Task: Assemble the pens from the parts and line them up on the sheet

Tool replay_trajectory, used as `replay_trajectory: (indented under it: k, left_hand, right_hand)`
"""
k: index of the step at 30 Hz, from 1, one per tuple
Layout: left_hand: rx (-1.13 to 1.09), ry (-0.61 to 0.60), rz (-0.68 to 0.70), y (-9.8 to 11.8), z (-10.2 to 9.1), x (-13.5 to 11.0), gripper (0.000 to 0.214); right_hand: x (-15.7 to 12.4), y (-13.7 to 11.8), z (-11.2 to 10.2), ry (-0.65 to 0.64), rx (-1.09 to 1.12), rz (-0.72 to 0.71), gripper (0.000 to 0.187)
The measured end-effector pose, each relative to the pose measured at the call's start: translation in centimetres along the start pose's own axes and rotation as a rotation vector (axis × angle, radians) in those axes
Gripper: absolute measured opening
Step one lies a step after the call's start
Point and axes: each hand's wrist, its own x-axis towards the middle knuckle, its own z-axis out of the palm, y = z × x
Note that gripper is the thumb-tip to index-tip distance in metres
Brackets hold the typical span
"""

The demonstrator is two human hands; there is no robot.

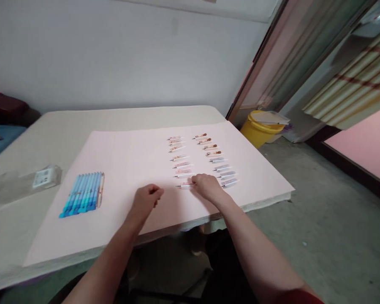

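My right hand (208, 186) rests on the pink sheet (129, 160) with its fingers pinched on the nearest small pen piece (184, 185) of the left column. Two columns of several small pen pieces (180, 157) (218, 159) run away from me on the sheet. My left hand (148, 198) hovers low over the sheet to the left, its fingers curled in with nothing visible in them. A pack of blue pens (83, 193) lies further left on the sheet.
The beige table (50, 122) carries a clear plastic bag with a small white packet (44, 177) at its left edge. A yellow bucket (258, 126) stands on the floor beyond the table's right corner. A wall runs behind the table.
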Motion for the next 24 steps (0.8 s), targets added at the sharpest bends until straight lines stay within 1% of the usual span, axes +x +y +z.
replay_trajectory:
  k: [2,3,5,7,10,15,18,21,24]
  left_hand:
    - [-0.287,-0.094,-0.135,-0.5,2.1,-0.8,0.018]
    - [-0.397,-0.108,-0.228,-0.8,2.9,-1.1,0.018]
    - [-0.577,-0.121,-0.383,-1.4,3.8,-1.5,0.019]
    - [-0.679,-0.115,-0.461,-1.9,4.2,-1.8,0.021]
    - [-0.727,-0.11,-0.481,-1.9,4.3,-1.9,0.02]
    - [-0.748,-0.108,-0.495,-1.4,4.4,-2.2,0.016]
    - [-0.772,-0.106,-0.498,-1.4,4.5,-2.4,0.016]
    - [-0.836,-0.091,-0.484,-1.5,4.8,-2.4,0.015]
    - [-0.948,-0.09,-0.453,-1.5,5.2,-2.3,0.01]
  right_hand:
    - [-0.2,-0.5,0.1,-0.008,-0.004,-0.041,0.026]
    - [-0.2,-0.9,0.2,-0.01,-0.011,-0.057,0.027]
    - [-0.4,-1.6,0.4,-0.009,-0.044,-0.07,0.029]
    - [-0.5,-2.3,0.7,-0.01,-0.085,-0.069,0.031]
    - [-0.5,-3.0,0.9,-0.014,-0.122,-0.068,0.032]
    - [-0.6,-3.4,0.9,-0.038,-0.134,-0.069,0.034]
    - [-0.6,-3.6,0.9,0.0,-0.095,-0.088,0.033]
    - [-0.7,-4.0,1.1,0.067,-0.012,-0.149,0.028]
    - [-0.9,-4.9,1.5,0.097,0.05,-0.24,0.018]
